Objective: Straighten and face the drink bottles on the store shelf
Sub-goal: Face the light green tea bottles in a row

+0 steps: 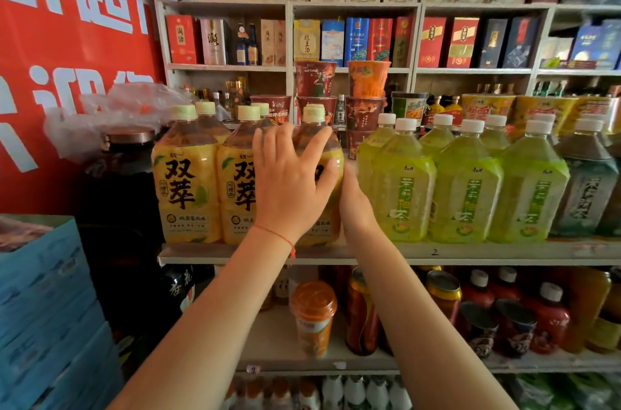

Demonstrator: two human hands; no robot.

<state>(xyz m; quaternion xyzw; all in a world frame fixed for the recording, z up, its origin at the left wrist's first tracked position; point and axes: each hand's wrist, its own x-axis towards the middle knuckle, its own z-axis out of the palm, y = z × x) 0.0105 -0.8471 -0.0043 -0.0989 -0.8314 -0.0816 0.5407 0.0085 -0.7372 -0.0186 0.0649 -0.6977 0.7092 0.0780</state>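
Gripping: my left hand lay spread over the front of the third yellow tea bottle, fingers curved round its clear plastic shoulder and glossy label.
Right hand: my right hand pressed the same bottle's right side; its fingers were hidden behind the bottle, so I could not tell their grasp.
Bottle place: it stood upright on the pale shelf, just beside two matching yellow bottles on its left.
Caps: ribbed, pale green, round.
Neighbours: faceted green tea bottles with white caps stood in a row to the right.
Behind: tapered paper noodle cups, stacked.
Wrist: a thin red string.
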